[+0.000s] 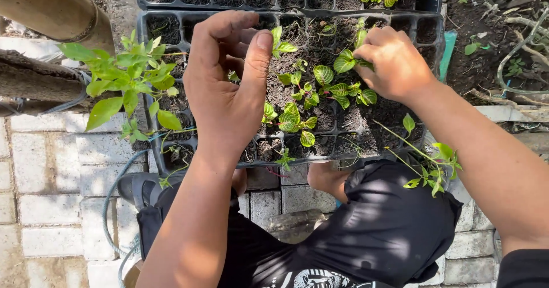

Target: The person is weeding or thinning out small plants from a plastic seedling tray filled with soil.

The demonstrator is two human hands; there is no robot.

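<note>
The left hand [226, 85] hovers over the black seedling tray [150, 145] with fingers curled and thumb pinching toward a small cutting [281, 43] at its 2 o'clock. The right hand [392, 65], at 3 o'clock from the left, is closed on a green veined cutting [345, 62] stuck into the soil among other seedlings [300, 116].

left hand [226, 88] raised, fingers curled, thumb up; right hand [392, 65] pinching, knuckles up.
</note>
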